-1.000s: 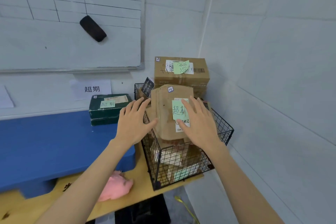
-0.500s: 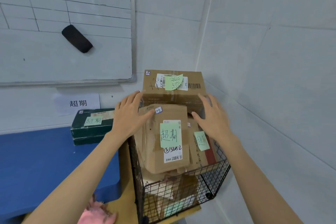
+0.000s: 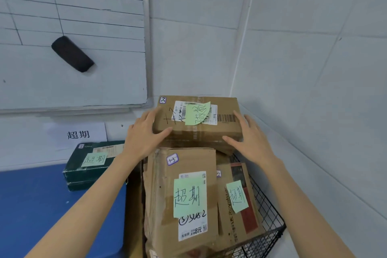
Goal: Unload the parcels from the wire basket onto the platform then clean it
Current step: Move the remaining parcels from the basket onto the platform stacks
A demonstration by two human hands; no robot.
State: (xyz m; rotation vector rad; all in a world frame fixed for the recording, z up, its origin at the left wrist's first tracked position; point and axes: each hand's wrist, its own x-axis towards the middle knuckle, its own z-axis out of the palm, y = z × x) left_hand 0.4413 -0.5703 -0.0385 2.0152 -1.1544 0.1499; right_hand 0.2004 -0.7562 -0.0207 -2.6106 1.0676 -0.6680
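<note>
A dark green box (image 3: 92,165) sits on the blue platform (image 3: 41,205) at the left. The left hand (image 3: 144,134) lies with spread, nearly straight fingers against the left end of the top cardboard parcel (image 3: 199,132), which rests on other parcels (image 3: 184,195) in the wire basket (image 3: 270,213). The right hand (image 3: 251,138), fingers likewise extended, presses its right end.

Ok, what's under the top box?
The top box sits above a tall parcel and a Royalstar box, both in the basket. What its rear rests on is covered.
</note>
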